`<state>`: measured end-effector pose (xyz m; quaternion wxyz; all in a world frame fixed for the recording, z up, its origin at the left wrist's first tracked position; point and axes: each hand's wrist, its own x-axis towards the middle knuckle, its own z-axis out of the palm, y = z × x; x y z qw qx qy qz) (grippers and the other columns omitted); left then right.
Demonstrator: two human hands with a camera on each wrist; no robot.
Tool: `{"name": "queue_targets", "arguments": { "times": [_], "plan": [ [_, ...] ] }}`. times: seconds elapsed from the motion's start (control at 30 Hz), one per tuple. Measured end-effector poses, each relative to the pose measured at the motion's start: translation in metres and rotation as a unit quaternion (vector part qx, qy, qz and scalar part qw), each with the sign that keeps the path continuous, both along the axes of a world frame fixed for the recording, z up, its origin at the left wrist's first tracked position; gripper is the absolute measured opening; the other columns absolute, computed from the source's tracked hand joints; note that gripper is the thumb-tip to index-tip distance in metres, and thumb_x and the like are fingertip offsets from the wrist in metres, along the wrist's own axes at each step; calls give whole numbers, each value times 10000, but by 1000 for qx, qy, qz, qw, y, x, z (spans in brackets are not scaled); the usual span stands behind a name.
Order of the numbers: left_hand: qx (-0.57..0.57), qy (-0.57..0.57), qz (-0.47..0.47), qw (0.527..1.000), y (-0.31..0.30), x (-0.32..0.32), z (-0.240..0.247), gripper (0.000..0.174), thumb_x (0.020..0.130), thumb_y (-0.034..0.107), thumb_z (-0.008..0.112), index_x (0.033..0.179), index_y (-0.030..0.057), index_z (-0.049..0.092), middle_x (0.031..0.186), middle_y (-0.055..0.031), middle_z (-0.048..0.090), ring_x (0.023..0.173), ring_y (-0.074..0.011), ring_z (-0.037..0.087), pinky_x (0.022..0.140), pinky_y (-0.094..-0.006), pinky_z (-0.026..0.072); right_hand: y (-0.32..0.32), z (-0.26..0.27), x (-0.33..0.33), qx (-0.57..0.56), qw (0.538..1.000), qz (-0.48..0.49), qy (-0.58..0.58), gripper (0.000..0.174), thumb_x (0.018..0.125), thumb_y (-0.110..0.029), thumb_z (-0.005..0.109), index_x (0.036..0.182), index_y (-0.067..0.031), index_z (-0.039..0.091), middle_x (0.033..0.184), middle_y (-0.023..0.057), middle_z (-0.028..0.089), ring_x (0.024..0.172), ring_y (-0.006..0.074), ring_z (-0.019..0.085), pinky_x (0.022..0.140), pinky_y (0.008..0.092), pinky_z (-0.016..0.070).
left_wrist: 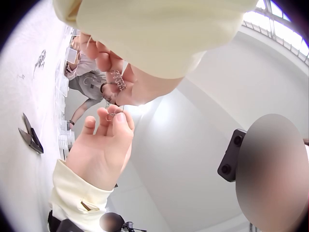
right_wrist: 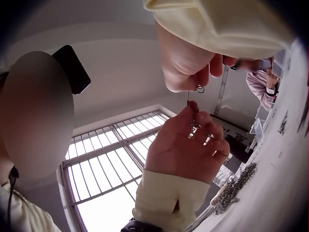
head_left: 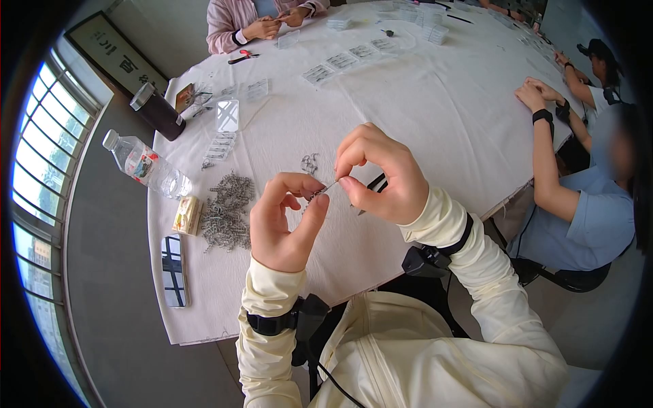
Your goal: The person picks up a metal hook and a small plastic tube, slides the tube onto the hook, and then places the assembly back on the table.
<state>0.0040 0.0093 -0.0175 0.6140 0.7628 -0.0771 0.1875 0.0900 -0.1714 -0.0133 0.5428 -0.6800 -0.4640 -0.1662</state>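
Over the near part of the table, my left hand [head_left: 280,228] and right hand [head_left: 388,170] meet fingertip to fingertip. A thin piece of metal wire [head_left: 330,185] spans between them, pinched by thumb and forefinger on both sides. In the left wrist view, a coiled metal piece [left_wrist: 119,80] shows at my left fingers. The right wrist view shows a small metal ring [right_wrist: 200,89] at my right fingertips. A big heap of small metal wire pieces [head_left: 230,211] lies left of my left hand. Beyond my hands is a smaller cluster of them [head_left: 309,163].
Black thread snips [left_wrist: 31,135] lie on the table by my right hand. To the left stand a water bottle [head_left: 146,163], a dark thermos [head_left: 158,112], a small box [head_left: 187,215] and a phone [head_left: 175,270]. Clear plastic cases [head_left: 228,115] lie farther off. Other people sit around the table.
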Motion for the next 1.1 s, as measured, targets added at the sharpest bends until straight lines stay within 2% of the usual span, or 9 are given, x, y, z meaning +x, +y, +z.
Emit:
{"name": "queue_targets", "arguments": {
  "times": [0.5,0.57,0.63,0.9,0.97,1.03,1.1],
  "plan": [
    [-51,32,-9,998,0,-1,1,76,911,79,655,956,20,637,906,-4,672,822,-72,561,758,-248,395,1,0,0,-10,1000,-14,5,110,767,-26,695,854,-77,649,850,30,634,843,206,584,747,326,468],
    [-54,27,-7,998,-1,-1,1,74,913,78,653,953,18,637,902,-3,671,817,-70,560,755,-248,395,1,2,-4,19,1000,-14,18,114,760,-22,699,855,-77,667,849,24,622,838,203,580,740,322,470],
    [-27,7,0,1000,-2,0,1,71,936,53,627,971,0,597,872,-4,596,787,-67,486,716,-220,395,1,1,-4,12,1000,-12,1,117,753,-21,703,852,-76,674,847,22,616,833,202,577,734,320,470],
    [16,-11,18,1000,-3,1,-3,57,933,44,626,945,-4,597,862,-5,597,782,-66,494,706,-219,399,4,0,-5,15,999,-24,-30,131,726,-12,724,837,-79,700,835,15,607,811,201,560,719,321,470],
    [23,-12,18,1000,-3,0,-2,57,934,45,624,941,-5,598,858,-6,597,784,-66,498,706,-219,401,3,0,-5,17,998,-27,-50,145,723,22,704,841,-61,702,823,35,625,794,186,573,718,309,467],
    [-12,14,31,999,-5,0,-1,39,883,63,664,893,34,639,867,0,668,809,-108,516,761,-270,391,4,0,-4,18,998,-26,-56,145,723,20,710,840,-65,703,824,31,626,793,185,570,716,310,467],
    [-9,16,29,999,-5,0,-1,39,883,64,665,891,34,643,863,-1,670,806,-109,513,762,-271,389,4,-1,-4,18,998,-24,-62,145,723,18,716,839,-68,703,824,28,627,792,184,567,715,310,466]
  ]
}}
